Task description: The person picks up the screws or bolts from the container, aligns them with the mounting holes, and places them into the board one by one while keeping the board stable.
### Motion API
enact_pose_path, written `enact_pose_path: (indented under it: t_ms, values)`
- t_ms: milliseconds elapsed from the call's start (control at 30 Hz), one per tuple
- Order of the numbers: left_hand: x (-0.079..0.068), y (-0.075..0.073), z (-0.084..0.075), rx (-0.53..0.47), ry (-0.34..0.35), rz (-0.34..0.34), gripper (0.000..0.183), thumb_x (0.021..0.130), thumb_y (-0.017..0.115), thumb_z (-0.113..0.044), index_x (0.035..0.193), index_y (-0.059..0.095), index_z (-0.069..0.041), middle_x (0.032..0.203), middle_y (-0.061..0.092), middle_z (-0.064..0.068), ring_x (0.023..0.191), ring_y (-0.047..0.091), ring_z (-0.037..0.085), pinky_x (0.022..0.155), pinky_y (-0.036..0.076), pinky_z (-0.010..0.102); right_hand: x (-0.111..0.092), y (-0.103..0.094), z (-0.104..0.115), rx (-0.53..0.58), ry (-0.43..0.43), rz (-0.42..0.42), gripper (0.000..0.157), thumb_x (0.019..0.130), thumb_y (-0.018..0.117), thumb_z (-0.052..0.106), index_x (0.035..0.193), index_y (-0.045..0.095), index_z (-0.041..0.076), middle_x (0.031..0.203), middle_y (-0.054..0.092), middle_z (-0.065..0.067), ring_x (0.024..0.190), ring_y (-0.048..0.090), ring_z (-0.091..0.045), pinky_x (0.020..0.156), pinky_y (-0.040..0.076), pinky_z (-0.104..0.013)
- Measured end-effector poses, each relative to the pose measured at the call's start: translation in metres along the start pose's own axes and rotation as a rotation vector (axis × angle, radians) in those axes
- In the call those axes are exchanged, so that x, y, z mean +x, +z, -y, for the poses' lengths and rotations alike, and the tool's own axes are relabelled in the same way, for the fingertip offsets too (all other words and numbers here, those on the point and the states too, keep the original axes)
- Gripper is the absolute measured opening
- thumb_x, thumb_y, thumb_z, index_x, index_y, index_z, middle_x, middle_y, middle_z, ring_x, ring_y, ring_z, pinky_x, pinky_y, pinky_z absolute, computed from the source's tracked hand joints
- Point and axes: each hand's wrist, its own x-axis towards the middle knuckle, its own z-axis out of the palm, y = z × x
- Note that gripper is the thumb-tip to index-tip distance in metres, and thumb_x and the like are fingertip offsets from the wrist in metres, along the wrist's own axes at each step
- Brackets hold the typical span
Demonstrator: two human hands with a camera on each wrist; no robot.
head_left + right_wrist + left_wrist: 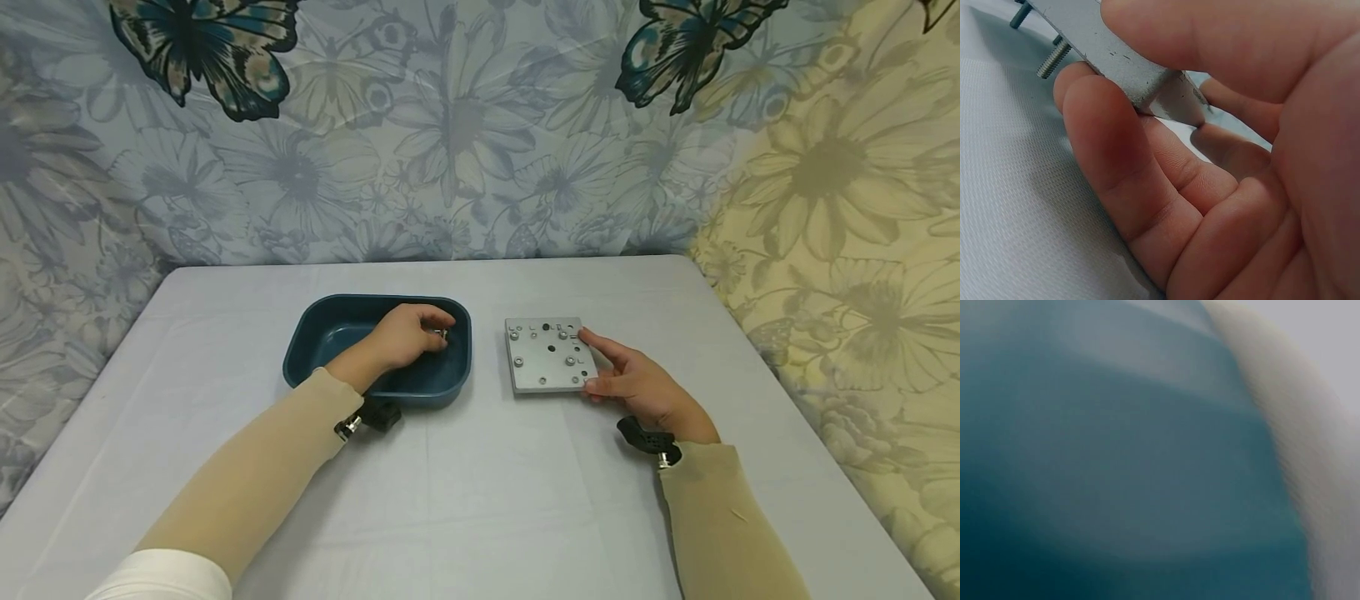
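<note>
My left hand point(408, 333) reaches over the right half of a dark blue plastic bin point(326, 346). Between its thumb and fingertips it pinches a small shiny metal part point(442, 334), too small to make out exactly. To the right, a square grey metal plate point(534, 371) with holes and several socket-head screws is gripped at its right edge by my right hand point(648, 385). In the right wrist view, thumb above and fingers beneath hold a corner of the plate point(1110, 62), and threaded screw ends point(1054, 59) stick out below it.
A white cloth point(480, 500) covers the table, which ends at the back against a flower-and-butterfly patterned curtain point(465, 167). Yellowish patterned fabric point(847, 250) hangs along the right side. The left wrist view is blurred, filled by the bin wall point(1147, 456).
</note>
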Motion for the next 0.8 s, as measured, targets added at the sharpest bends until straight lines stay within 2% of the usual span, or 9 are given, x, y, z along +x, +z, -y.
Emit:
enact_pose_path:
  t_ms: [133, 267, 433, 533, 800]
  values:
    - [0.001, -0.001, 0.0, -0.104, -0.056, -0.012, 0.036, 0.088, 0.074, -0.005, 0.123, 0.07, -0.005, 0.103, 0.071, 0.007, 0.096, 0.063, 0.021, 0.084, 0.05, 0.036, 0.0, 0.0, 0.0, 0.005, -0.001, 0.0, 0.095, 0.083, 0.081, 0.007, 0.159, 0.026, 0.015, 0.149, 0.039, -0.019, 0.079, 0.064, -0.015, 0.072, 0.055, -0.026]
    - [-0.001, -0.002, -0.003, -0.114, -0.072, -0.022, 0.035, 0.086, 0.073, -0.003, 0.121, 0.071, -0.003, 0.095, 0.07, 0.006, 0.091, 0.063, 0.021, 0.08, 0.05, 0.034, 0.0, 0.0, 0.0, 0.01, -0.002, 0.0, 0.094, 0.083, 0.081, 0.007, 0.159, 0.026, 0.014, 0.149, 0.039, -0.02, 0.079, 0.064, -0.015, 0.071, 0.055, -0.026]
    - [-0.003, -0.001, -0.005, -0.125, -0.056, -0.025, 0.035, 0.085, 0.073, 0.004, 0.12, 0.07, 0.0, 0.096, 0.07, 0.008, 0.092, 0.063, 0.022, 0.078, 0.052, 0.033, -0.001, 0.0, 0.0, 0.017, 0.0, 0.002, 0.094, 0.083, 0.081, 0.007, 0.159, 0.026, 0.015, 0.151, 0.037, -0.018, 0.08, 0.064, -0.016, 0.071, 0.055, -0.026]
    - [-0.004, -0.001, -0.007, -0.168, -0.054, -0.023, 0.034, 0.086, 0.071, 0.006, 0.12, 0.069, 0.0, 0.101, 0.069, 0.01, 0.095, 0.064, 0.022, 0.081, 0.053, 0.033, -0.001, 0.0, 0.001, 0.021, -0.001, 0.005, 0.094, 0.083, 0.081, 0.007, 0.159, 0.026, 0.015, 0.152, 0.036, -0.017, 0.081, 0.064, -0.016, 0.071, 0.055, -0.026]
    - [-0.01, -0.002, -0.019, -0.415, -0.101, -0.04, 0.032, 0.086, 0.071, 0.009, 0.117, 0.068, 0.002, 0.109, 0.062, 0.014, 0.097, 0.063, 0.025, 0.086, 0.053, 0.037, -0.001, 0.0, 0.001, 0.023, 0.003, 0.002, 0.094, 0.083, 0.081, 0.007, 0.159, 0.026, 0.015, 0.152, 0.036, -0.017, 0.08, 0.063, -0.016, 0.071, 0.055, -0.026]
